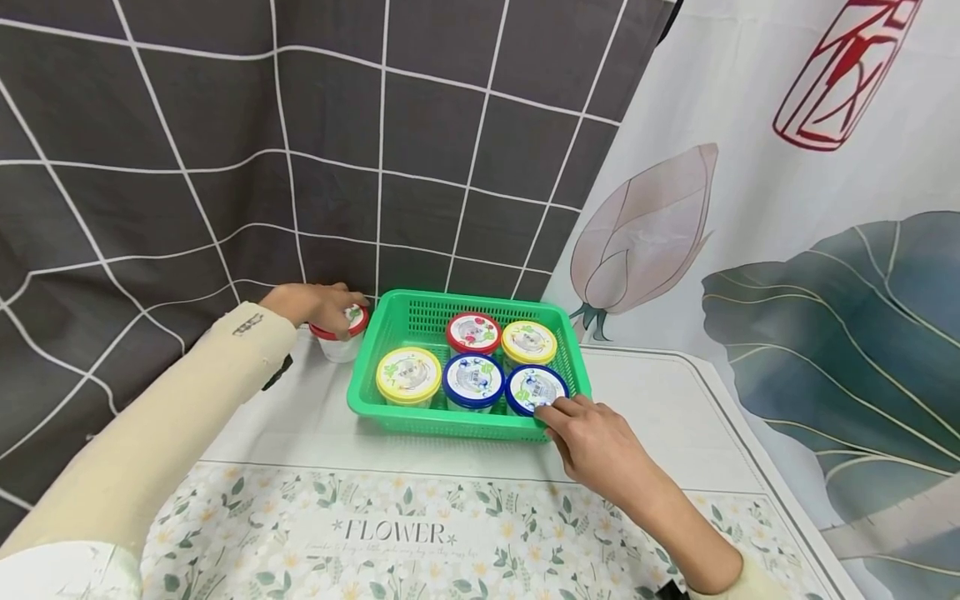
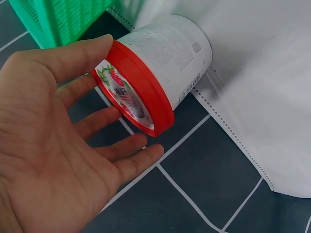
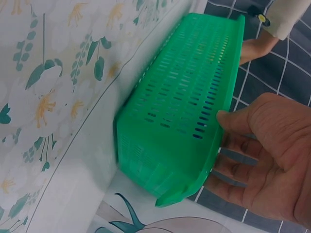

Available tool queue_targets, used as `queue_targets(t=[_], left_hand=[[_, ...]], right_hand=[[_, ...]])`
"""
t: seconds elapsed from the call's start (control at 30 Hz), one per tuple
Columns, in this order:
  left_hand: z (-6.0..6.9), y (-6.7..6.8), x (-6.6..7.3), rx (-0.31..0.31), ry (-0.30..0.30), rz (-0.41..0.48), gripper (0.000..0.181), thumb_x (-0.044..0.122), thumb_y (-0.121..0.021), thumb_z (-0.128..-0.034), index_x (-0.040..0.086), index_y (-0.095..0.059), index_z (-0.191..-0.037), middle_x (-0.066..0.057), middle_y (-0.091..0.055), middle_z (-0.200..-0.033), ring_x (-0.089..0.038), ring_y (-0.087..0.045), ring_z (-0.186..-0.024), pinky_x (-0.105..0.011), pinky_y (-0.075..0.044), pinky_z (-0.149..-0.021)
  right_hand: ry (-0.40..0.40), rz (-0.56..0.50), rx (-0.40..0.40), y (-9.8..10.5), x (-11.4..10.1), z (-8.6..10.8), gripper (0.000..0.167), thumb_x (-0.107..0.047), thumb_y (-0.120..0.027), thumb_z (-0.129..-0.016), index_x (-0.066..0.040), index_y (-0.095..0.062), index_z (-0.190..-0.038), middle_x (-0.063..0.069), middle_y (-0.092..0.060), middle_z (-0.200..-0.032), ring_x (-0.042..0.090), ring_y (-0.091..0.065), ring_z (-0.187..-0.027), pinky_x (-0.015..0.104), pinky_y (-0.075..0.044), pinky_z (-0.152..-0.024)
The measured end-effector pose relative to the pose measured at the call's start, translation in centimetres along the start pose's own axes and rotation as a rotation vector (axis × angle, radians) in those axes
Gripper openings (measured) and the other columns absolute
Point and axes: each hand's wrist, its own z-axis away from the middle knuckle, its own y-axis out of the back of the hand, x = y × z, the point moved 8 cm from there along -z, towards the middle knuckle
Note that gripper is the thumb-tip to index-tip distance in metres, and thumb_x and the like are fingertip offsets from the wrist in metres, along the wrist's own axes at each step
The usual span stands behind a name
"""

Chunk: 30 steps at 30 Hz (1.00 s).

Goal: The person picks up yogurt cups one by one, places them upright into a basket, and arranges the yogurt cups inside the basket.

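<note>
A clear plastic tub with a red lid [image 2: 127,97] stands on the table just left of the green basket [image 1: 465,425]. My left hand [image 1: 318,307] reaches over this tub from above. In the left wrist view its thumb touches the lid rim, while the other fingers are spread loosely along the lid's side. At the basket's front right corner, my right hand [image 1: 596,433] holds the rim, with the thumb outside and the fingers over the inside. Those fingers lie by a blue-lidded tub [image 1: 536,388]; whether they touch it I cannot tell.
Inside the basket are another blue-lidded tub [image 1: 473,380], yellow-lidded tubs [image 1: 408,375] and a red-lidded tub [image 1: 474,332]. A dark checked cloth [image 1: 330,192] hangs close behind the basket. A flower-printed mat [image 1: 390,533] covers the table's near side.
</note>
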Motion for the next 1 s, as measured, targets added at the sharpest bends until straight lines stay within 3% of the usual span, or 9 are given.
queue_targets(t=[0.37, 0.8, 1.0], left_hand=[[0.7, 0.2, 0.4, 0.006, -0.030, 0.007, 0.083, 0.022, -0.074, -0.0927, 0.008, -0.044, -0.169, -0.030, -0.049, -0.157, -0.050, -0.051, -0.137, -0.065, -0.056, -0.114], [-0.1, 0.0, -0.9, -0.012, -0.006, 0.044, 0.086, 0.023, -0.083, -0.0937, 0.012, -0.044, -0.170, -0.031, -0.046, -0.165, -0.053, -0.049, -0.141, -0.067, -0.059, -0.112], [-0.2, 0.1, -0.9, 0.011, -0.017, 0.068, 0.087, 0.022, -0.086, -0.0913, 0.012, -0.048, -0.169, -0.030, -0.048, -0.164, -0.052, -0.049, -0.142, -0.067, -0.059, -0.112]], right_hand=[[0.005, 0.000, 0.006, 0.0, 0.0, 0.0, 0.022, -0.011, -0.089, -0.096, -0.017, -0.079, -0.115, 0.000, -0.080, -0.101, 0.018, -0.065, -0.085, 0.037, -0.063, -0.074], [-0.001, -0.004, 0.000, 0.0, -0.1, -0.1, 0.022, -0.011, -0.088, -0.096, -0.017, -0.080, -0.116, 0.001, -0.081, -0.102, 0.019, -0.066, -0.087, 0.038, -0.065, -0.076], [0.002, 0.003, 0.007, 0.1, -0.1, 0.0, 0.022, -0.011, -0.089, -0.096, -0.017, -0.080, -0.115, 0.000, -0.080, -0.101, 0.019, -0.065, -0.086, 0.037, -0.064, -0.075]])
